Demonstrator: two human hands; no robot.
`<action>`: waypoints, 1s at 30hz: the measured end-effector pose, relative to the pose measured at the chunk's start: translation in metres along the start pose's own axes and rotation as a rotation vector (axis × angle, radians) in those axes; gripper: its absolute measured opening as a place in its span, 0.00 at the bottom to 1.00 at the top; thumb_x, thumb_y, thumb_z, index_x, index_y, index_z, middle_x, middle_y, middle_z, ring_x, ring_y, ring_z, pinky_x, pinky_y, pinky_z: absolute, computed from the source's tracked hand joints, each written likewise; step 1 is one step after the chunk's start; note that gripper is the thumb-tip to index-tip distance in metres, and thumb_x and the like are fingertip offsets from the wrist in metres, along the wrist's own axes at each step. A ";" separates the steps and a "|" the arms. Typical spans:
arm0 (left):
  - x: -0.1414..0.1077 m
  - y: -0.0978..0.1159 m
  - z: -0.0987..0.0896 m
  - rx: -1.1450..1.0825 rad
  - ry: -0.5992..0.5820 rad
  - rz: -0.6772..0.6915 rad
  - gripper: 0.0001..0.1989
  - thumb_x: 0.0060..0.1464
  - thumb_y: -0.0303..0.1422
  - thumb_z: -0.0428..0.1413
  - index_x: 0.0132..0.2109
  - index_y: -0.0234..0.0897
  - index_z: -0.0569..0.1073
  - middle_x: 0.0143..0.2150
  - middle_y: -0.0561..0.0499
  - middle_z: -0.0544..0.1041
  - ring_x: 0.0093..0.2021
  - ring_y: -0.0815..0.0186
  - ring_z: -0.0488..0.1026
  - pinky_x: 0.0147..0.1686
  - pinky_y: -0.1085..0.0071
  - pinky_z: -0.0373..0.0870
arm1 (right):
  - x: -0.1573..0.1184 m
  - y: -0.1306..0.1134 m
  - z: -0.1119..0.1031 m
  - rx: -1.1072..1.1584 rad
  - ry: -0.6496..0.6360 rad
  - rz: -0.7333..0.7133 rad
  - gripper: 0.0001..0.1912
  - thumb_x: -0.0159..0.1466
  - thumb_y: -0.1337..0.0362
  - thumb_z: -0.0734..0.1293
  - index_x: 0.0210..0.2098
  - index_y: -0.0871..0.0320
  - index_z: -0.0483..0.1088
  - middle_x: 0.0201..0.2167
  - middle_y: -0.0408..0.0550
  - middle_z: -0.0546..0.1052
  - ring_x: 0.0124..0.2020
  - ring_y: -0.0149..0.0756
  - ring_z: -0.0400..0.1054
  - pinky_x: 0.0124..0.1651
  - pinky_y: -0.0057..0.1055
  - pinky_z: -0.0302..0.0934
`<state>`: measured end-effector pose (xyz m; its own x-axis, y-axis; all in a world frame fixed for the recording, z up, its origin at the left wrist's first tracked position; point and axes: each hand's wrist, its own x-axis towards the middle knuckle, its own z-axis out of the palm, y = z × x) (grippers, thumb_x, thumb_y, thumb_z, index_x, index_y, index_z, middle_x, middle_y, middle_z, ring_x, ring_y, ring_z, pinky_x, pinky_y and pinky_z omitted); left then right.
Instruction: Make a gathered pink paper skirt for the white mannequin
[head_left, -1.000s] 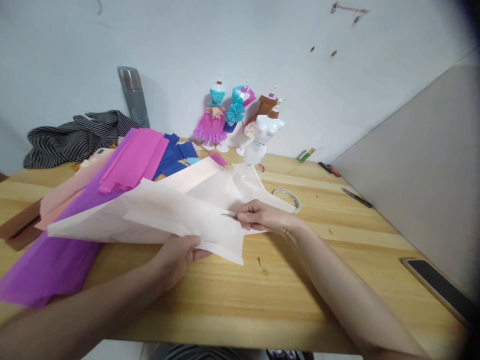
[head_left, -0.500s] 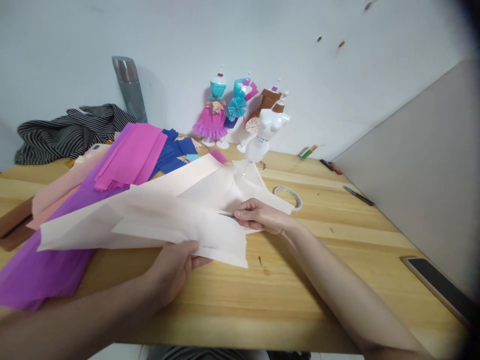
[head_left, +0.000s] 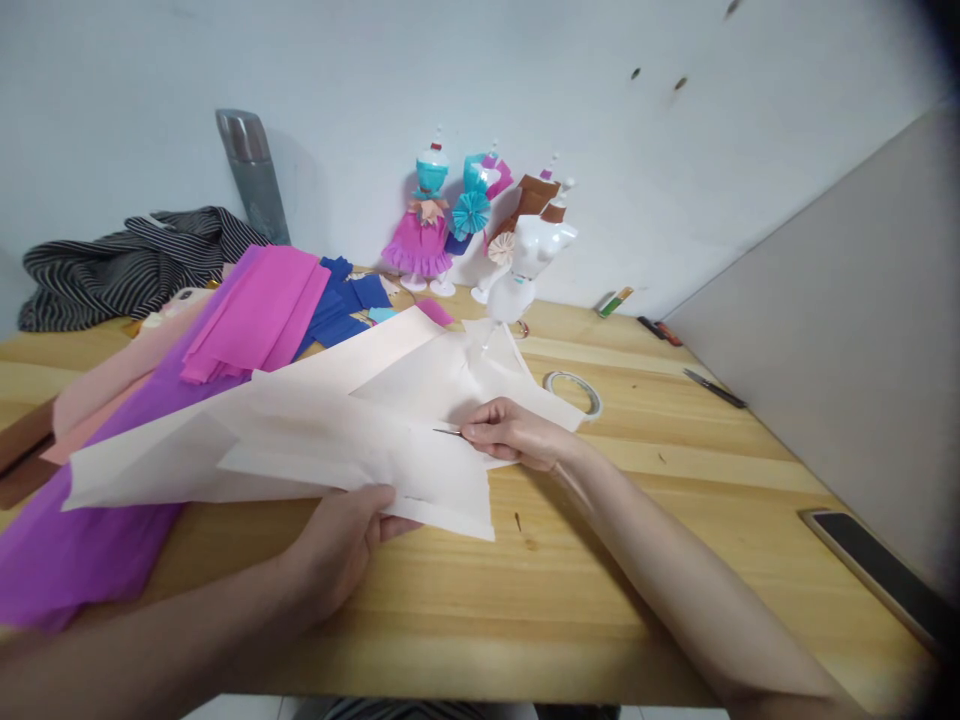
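Observation:
A large white paper sheet (head_left: 300, 440) stretches across the middle, its near part lifted off the table. My left hand (head_left: 356, 525) is closed on its near edge, thumb on top and fingers underneath. Over the right part of the sheet, my right hand (head_left: 510, 432) grips a slim, pointed metal tool (head_left: 448, 432). Its tip points left over the paper; the handle is hidden in my fingers, so I cannot tell its exact kind. Behind the paper stands a white mini mannequin (head_left: 525, 250) with a brown neck band.
Several dressed mini mannequins (head_left: 424, 215) line the wall. Pink paper (head_left: 251, 310), purple paper (head_left: 112, 540) and blue pieces (head_left: 341, 305) lie left, near striped cloth (head_left: 127, 265) and a bottle (head_left: 255, 175). A tape roll (head_left: 592, 400), a cutter knife (head_left: 714, 388) and a phone (head_left: 874, 570) lie right.
The metal tool has shifted slightly left, and more of its tip shows above the paper. My left hand keeps its hold on the sheet. The whole view has shifted a little.

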<state>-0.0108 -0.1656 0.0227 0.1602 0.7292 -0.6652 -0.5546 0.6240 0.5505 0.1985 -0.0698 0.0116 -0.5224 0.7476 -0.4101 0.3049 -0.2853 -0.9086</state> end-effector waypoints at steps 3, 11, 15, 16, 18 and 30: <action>-0.001 0.000 0.001 -0.030 -0.050 -0.006 0.20 0.52 0.19 0.49 0.52 0.30 0.71 0.46 0.41 0.80 0.50 0.54 0.75 0.51 0.59 0.72 | -0.001 0.000 -0.002 -0.004 -0.003 0.007 0.20 0.50 0.50 0.72 0.24 0.63 0.69 0.14 0.35 0.57 0.16 0.19 0.40 0.19 0.25 0.29; -0.001 -0.001 -0.003 -0.011 -0.157 -0.007 0.18 0.51 0.23 0.53 0.51 0.30 0.72 0.46 0.42 0.80 0.52 0.53 0.74 0.54 0.58 0.69 | -0.009 -0.004 -0.012 0.015 -0.073 -0.043 0.17 0.56 0.52 0.68 0.27 0.62 0.68 0.14 0.36 0.60 0.14 0.20 0.41 0.20 0.28 0.28; 0.002 0.000 -0.006 -0.020 -0.219 0.173 0.19 0.49 0.24 0.56 0.50 0.32 0.73 0.43 0.44 0.80 0.51 0.54 0.74 0.51 0.59 0.71 | -0.014 -0.002 -0.014 0.060 -0.085 -0.092 0.16 0.58 0.53 0.67 0.30 0.62 0.67 0.12 0.33 0.55 0.15 0.21 0.41 0.22 0.28 0.30; 0.003 0.001 -0.006 -0.012 -0.225 0.197 0.17 0.49 0.24 0.56 0.49 0.32 0.73 0.42 0.44 0.81 0.49 0.54 0.75 0.50 0.59 0.71 | -0.015 -0.001 -0.015 0.062 -0.085 -0.100 0.16 0.58 0.53 0.67 0.31 0.62 0.67 0.12 0.32 0.55 0.15 0.21 0.41 0.22 0.29 0.30; 0.005 0.003 -0.007 0.009 -0.231 0.189 0.11 0.50 0.25 0.56 0.43 0.31 0.76 0.35 0.45 0.81 0.45 0.55 0.77 0.47 0.60 0.73 | -0.015 0.002 -0.015 0.061 -0.087 -0.110 0.16 0.59 0.53 0.66 0.31 0.63 0.67 0.12 0.32 0.55 0.15 0.21 0.40 0.22 0.29 0.29; 0.010 0.026 -0.004 -0.169 -0.190 0.385 0.15 0.55 0.31 0.54 0.49 0.34 0.73 0.47 0.45 0.79 0.53 0.56 0.72 0.52 0.62 0.70 | -0.021 -0.003 -0.012 0.026 0.029 -0.115 0.19 0.60 0.50 0.65 0.32 0.62 0.68 0.10 0.32 0.56 0.13 0.21 0.40 0.20 0.27 0.30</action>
<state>-0.0271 -0.1428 0.0284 0.0545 0.9473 -0.3156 -0.7260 0.2545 0.6388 0.2180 -0.0773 0.0241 -0.5298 0.7930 -0.3008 0.2232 -0.2118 -0.9515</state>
